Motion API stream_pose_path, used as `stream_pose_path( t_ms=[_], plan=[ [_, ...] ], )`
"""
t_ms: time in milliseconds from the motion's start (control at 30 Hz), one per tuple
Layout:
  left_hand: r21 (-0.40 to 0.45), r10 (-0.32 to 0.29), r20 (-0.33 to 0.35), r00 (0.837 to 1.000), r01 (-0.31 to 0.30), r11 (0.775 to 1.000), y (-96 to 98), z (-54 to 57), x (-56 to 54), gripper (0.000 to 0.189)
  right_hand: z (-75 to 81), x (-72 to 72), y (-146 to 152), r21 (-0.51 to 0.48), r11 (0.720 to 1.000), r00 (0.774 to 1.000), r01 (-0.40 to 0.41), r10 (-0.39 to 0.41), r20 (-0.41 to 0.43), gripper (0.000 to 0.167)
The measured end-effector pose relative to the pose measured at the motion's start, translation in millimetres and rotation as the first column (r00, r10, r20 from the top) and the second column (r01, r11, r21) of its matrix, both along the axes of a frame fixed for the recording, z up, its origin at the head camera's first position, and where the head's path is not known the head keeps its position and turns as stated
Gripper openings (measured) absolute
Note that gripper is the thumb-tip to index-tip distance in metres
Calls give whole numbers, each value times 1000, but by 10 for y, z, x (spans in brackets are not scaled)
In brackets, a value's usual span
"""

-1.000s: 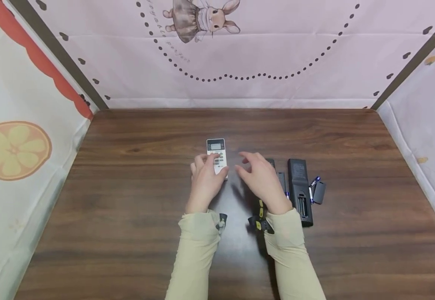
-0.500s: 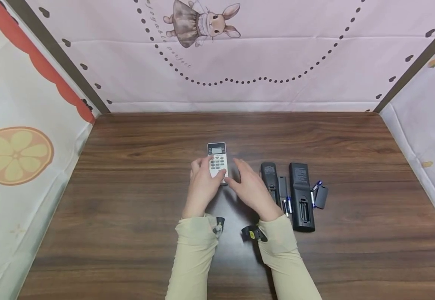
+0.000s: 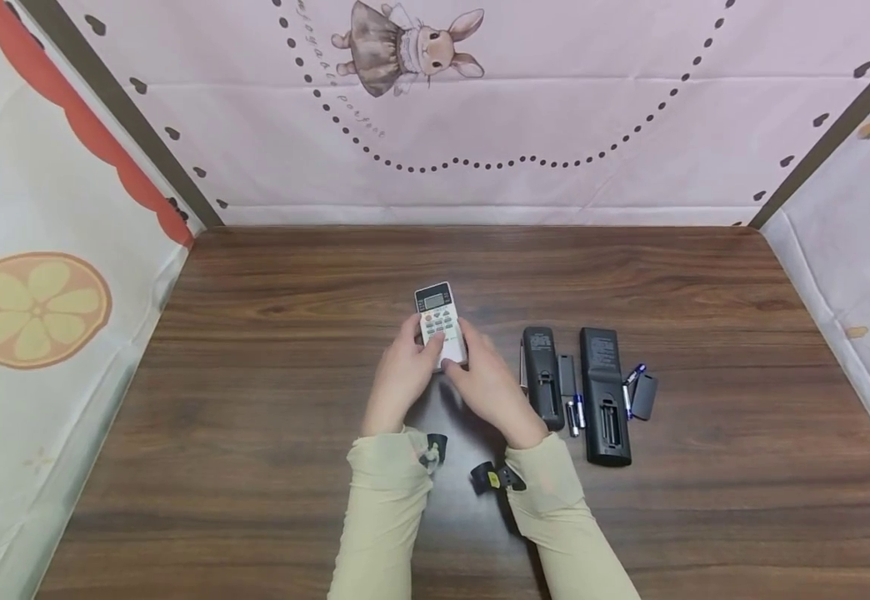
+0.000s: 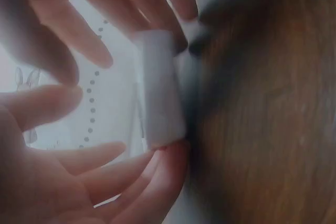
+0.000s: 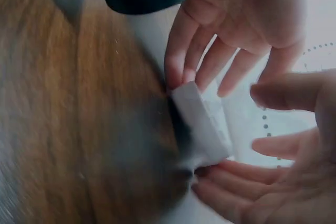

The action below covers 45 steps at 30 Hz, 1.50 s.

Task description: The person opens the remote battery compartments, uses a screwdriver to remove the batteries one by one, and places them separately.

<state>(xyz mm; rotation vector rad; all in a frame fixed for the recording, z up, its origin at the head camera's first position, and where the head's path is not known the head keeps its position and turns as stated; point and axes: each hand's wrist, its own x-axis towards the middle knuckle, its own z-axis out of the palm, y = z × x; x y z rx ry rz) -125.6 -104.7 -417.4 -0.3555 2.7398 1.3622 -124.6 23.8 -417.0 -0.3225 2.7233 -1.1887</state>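
Between both hands is a white remote control (image 3: 439,325) with a small display and grey buttons, its top leaning left in the head view. My left hand (image 3: 403,367) grips its left side, with the thumb over the front. On the right side my right hand (image 3: 489,383) holds it, thumb near the lower end. In the left wrist view the remote's end (image 4: 160,93) sits between the fingertips of both hands. The right wrist view shows the white remote (image 5: 202,124) from below, blurred; its back is hidden from the head view.
Right of the hands lie a smaller black remote (image 3: 542,375) and a longer one (image 3: 606,400), backs up, battery compartments uncovered. Beside them are battery covers (image 3: 566,375) (image 3: 644,396) and blue-and-silver batteries (image 3: 575,414) (image 3: 632,383). A patterned cloth wall (image 3: 540,117) stands behind the wooden table (image 3: 255,375).
My right hand has moved left to the white remote and now grips its right side. The remote has turned, top leftward. The smaller black remote has come into fuller view.
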Motion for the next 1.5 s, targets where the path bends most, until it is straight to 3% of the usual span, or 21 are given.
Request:
stream_pose_path(
  t_ms=[133, 300, 533, 700, 967, 1233, 1500],
  plan=[
    [150, -17, -18, 1000, 20, 989, -28, 10, -4, 58, -45, -23, -25, -112, 992, 998, 53, -56, -22, 59],
    [278, -27, 5, 1000, 25, 960, -11, -8, 3, 60, -86, -19, -50, -128, 990, 998, 60, -62, -6, 62],
    [395, 7, -11, 1000, -2, 919, 30, -6, -5, 61, -75, 8, -51, -70, 995, 976, 78, -90, -197, 56],
    [410, 33, -22, 999, -21, 912, 45, 20, -8, 69, -49, 28, -45, -71, 997, 958, 14, -34, -285, 58],
    [423, 40, -69, 997, -8, 906, 42, 55, 25, 58, -21, 50, -34, -142, 984, 957, -104, 60, -284, 59],
    [531, 86, -139, 986, 1, 847, 8, 77, 42, 45, 64, 58, 47, -127, 981, 954, -148, 108, -279, 48],
    [636, 101, -165, 981, 28, 772, -17, 67, 37, 40, 111, 42, 142, -107, 968, 914, -229, 176, -365, 38]
  ],
)
